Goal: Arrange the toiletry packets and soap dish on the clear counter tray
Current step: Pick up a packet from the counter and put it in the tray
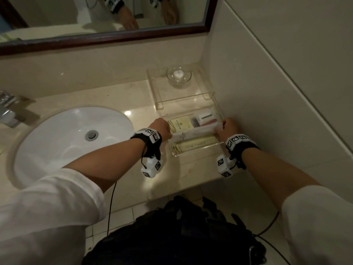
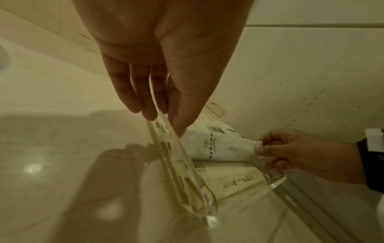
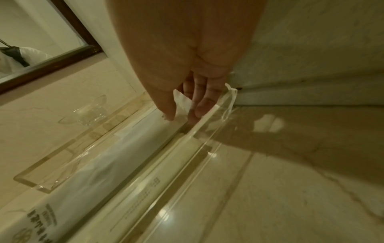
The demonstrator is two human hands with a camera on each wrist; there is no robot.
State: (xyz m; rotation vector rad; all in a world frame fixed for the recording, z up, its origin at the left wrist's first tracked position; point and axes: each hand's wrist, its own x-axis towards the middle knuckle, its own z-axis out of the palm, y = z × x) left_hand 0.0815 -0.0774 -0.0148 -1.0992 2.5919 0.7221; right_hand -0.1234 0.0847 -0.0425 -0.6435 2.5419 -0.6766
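Note:
A clear two-level tray point(image 1: 198, 151) stands on the counter against the right wall. On its raised back level sits a glass soap dish point(image 1: 178, 75) holding white soap. The lower front level holds a yellow packet point(image 1: 179, 124), a long yellow packet point(image 1: 193, 144) and a small white box point(image 1: 207, 117). A long white packet point(image 1: 196, 131) lies across them. My right hand point(image 1: 227, 129) pinches its serrated right end point(image 3: 181, 102). My left hand point(image 2: 166, 125) straddles the tray's left wall, with the thumb on the packet's left end point(image 2: 197, 141) and the fingers outside the wall.
A white sink basin point(image 1: 72, 142) and a chrome faucet point(image 1: 9, 109) lie to the left of the tray. A framed mirror point(image 1: 95, 16) hangs behind the counter, and a tiled wall point(image 1: 267, 92) closes the right side. A black bag point(image 1: 181, 236) sits on the floor below the counter edge.

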